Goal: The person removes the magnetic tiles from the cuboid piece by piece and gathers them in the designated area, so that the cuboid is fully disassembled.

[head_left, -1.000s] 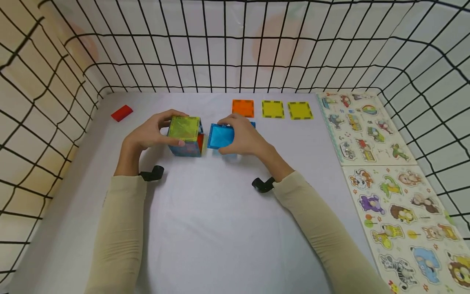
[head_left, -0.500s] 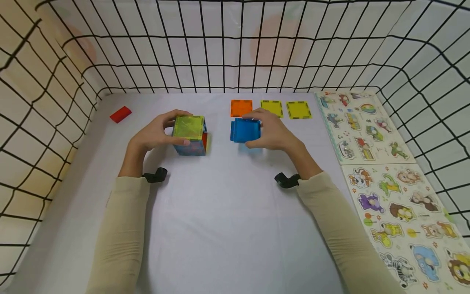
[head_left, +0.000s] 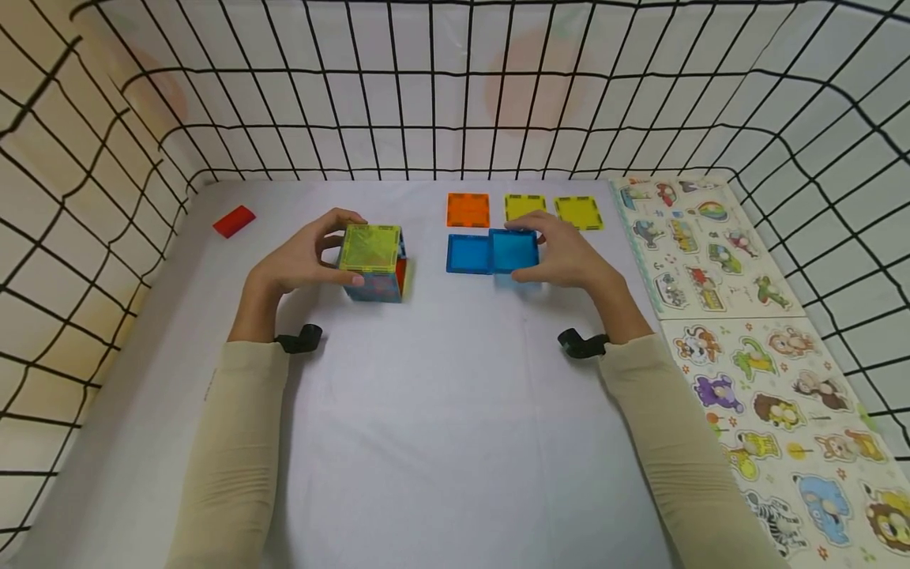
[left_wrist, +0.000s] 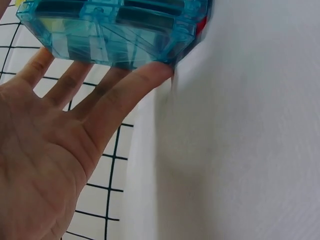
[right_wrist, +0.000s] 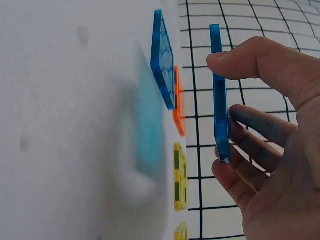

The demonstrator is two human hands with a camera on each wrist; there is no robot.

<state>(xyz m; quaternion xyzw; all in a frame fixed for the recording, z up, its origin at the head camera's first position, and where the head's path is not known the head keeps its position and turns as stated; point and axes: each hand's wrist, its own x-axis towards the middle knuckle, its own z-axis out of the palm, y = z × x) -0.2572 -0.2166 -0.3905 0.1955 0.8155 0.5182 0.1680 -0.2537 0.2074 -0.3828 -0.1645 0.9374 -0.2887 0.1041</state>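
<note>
My left hand (head_left: 298,257) grips a small cube of magnetic tiles (head_left: 371,249), thumb on its near side and fingers on its far side. The cube has a yellow-green top and a blue near wall, with red showing at its right. Close up, in the left wrist view, fingertips meet a clear blue wall (left_wrist: 115,35). My right hand (head_left: 569,253) pinches a blue magnetic tile (head_left: 516,253) by its edges; in the right wrist view this tile (right_wrist: 220,110) is held above the table. Just left of it lies a second blue tile (head_left: 468,254).
Behind lie an orange tile (head_left: 468,209) and two yellow tiles (head_left: 579,213). A red block (head_left: 234,222) sits at the back left. Sticker sheets (head_left: 732,261) cover the right side. Black wire mesh (head_left: 434,126) walls in the white table (head_left: 426,442).
My right hand has moved right with its blue tile, so the second blue tile shows fully beside it. My left hand and the cube have shifted slightly right.
</note>
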